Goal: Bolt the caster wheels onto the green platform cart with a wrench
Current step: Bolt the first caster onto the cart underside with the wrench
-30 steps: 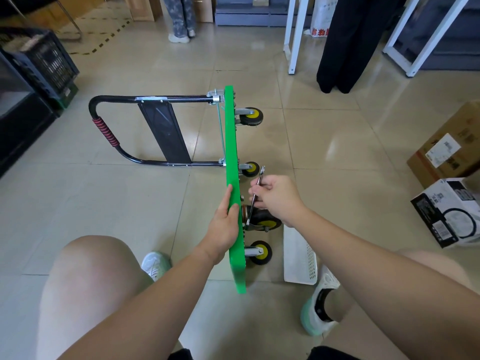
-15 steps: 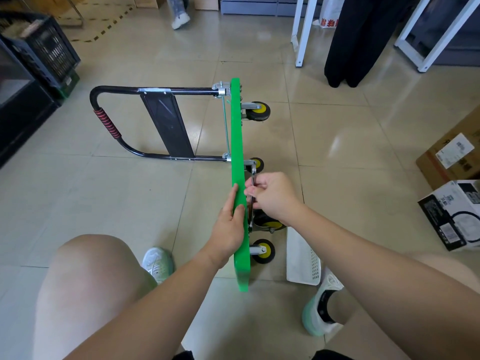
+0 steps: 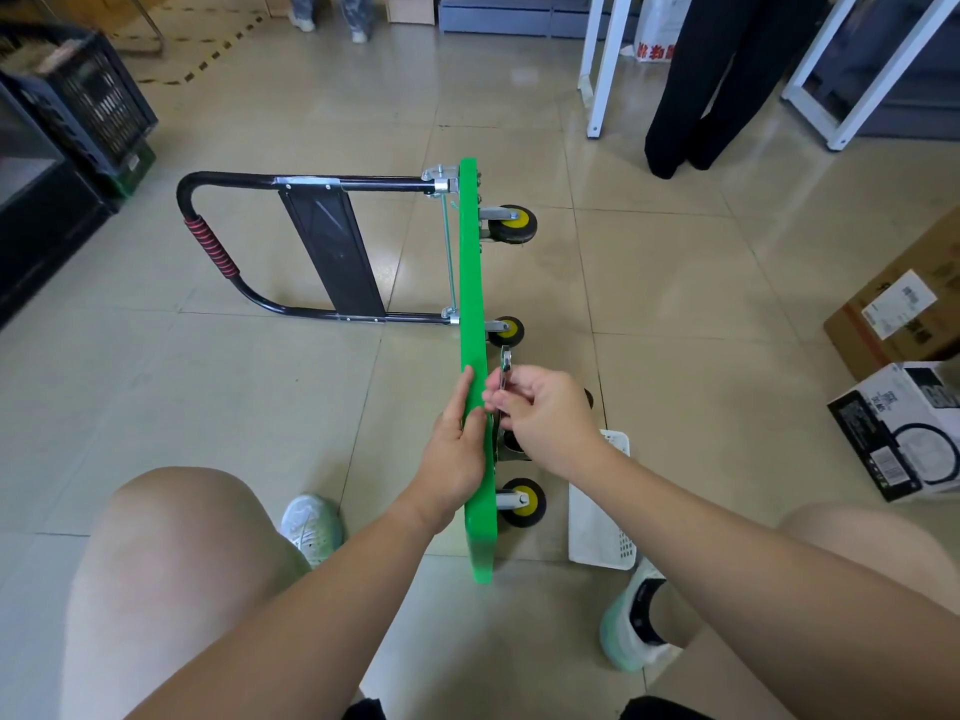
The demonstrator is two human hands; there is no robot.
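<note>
Right hand (image 3: 545, 413) pinches the wrench (image 3: 505, 362) just right of the upright green platform (image 3: 470, 262); left hand (image 3: 457, 444) grips its near edge.

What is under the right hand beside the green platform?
Part of a black caster wheel and its metal bracket show under the right hand, which pinches a silver wrench. The bolt is covered.

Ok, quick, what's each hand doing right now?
Left hand: grips the edge of the green platform.
Right hand: pinches the wrench, held close against the platform's underside.
</note>
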